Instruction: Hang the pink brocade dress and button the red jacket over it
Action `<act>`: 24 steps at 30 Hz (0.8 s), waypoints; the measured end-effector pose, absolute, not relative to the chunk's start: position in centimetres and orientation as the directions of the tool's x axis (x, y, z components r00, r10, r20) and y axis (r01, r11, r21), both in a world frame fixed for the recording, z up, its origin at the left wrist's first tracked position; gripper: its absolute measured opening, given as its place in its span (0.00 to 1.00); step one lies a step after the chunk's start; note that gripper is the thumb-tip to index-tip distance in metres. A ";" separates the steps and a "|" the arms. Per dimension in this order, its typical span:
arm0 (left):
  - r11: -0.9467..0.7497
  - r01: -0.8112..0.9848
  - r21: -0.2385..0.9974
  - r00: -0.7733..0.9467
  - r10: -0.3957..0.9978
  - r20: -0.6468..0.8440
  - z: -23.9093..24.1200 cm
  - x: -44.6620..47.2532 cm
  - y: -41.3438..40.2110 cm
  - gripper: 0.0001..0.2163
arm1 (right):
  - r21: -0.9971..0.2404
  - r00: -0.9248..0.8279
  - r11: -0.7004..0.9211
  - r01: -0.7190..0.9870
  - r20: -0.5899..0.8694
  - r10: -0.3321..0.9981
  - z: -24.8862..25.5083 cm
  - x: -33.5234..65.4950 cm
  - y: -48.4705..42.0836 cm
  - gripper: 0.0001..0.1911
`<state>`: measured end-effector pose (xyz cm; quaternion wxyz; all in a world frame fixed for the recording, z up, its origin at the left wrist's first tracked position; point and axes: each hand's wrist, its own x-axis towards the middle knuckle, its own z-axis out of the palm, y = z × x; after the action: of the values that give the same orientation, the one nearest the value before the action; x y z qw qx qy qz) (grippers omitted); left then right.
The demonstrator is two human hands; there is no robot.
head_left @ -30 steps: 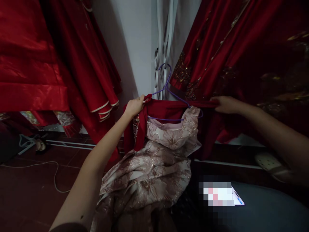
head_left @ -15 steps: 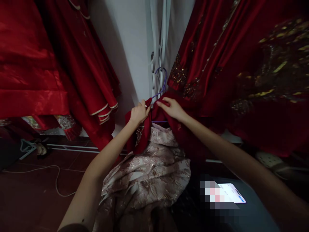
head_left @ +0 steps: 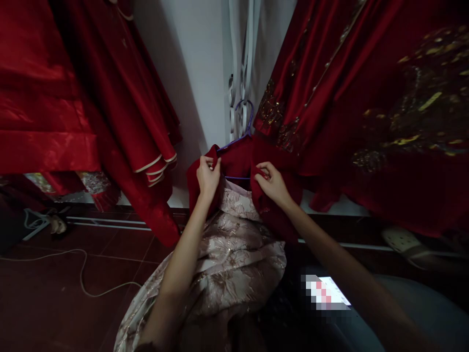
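A dark red jacket (head_left: pixel 234 156) hangs on a purple hanger (head_left: pixel 251 115), which is hooked on a white metal rack (head_left: pixel 246 54). My left hand (head_left: pixel 209 177) pinches the jacket's front edge on the left side. On the other side, my right hand (head_left: pixel 270 182) is closed on the opposite front edge. The two edges are held apart, so the dark red inside shows between them. Below, a pale pink floral skirt (head_left: pixel 234 249) with a shiny weave spreads downward; its waistband sits at the jacket's opening. How the skirt is attached is hidden.
Red garments (head_left: pixel 120 98) hang on the left, and red gowns with gold beading (head_left: pixel 421 112) on the right. A lit phone (head_left: pixel 331 292), partly pixelated, lies at lower right. A pale clog (head_left: pixel 401 242) and a cord (head_left: pixel 86 274) are on the floor.
Both hands have moved lower and farther apart, each with a jacket edge. The jacket's front has opened wider, and more of its inside and the hanger's bar shows.
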<state>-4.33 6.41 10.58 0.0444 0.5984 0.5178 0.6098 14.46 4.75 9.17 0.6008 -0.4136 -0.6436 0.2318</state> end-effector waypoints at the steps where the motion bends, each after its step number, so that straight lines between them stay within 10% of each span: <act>1: -0.509 0.489 0.708 -0.267 0.685 0.678 10.2 -3.4 6.3 0.12 | -0.801 0.064 0.548 0.240 0.576 0.815 9.1 14.0 4.7 0.08; 7: -0.661 0.139 0.738 -0.051 0.739 0.672 8.1 0.3 5.0 0.05 | -0.820 -0.061 0.562 0.110 0.559 0.827 7.7 11.4 3.3 0.07; 24: -0.561 0.351 0.750 -0.020 0.796 0.605 5.9 -1.0 2.1 0.04 | -0.801 -0.033 0.564 0.198 0.570 0.821 6.9 12.8 0.9 0.13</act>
<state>-1.04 2.08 5.88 0.1942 0.6727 0.4262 0.5728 12.82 0.91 6.90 0.5812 -0.3820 -0.6666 0.2681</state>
